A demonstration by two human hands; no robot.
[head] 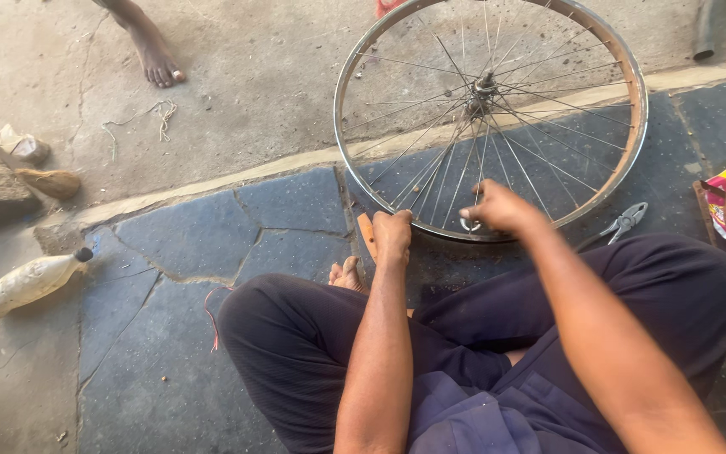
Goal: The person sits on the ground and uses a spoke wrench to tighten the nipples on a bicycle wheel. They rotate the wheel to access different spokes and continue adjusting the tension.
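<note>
**Around my spot on the floor**

Steel pliers lie on the dark cracked stone slabs to my right. A grimy pale plastic bottle rests at my left. Someone's bare foot stands on the concrete beyond.

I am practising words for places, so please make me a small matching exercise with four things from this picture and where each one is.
Things:
1. pliers
2. bottle
3. bare foot
4. wheel

Places:
a. top left, on the concrete
b. under both hands, in front of the crossed legs
c. left edge, lying on its side
d. on the dark stone, right of the wheel rim

Pairs: 1-d, 2-c, 3-a, 4-b
</note>
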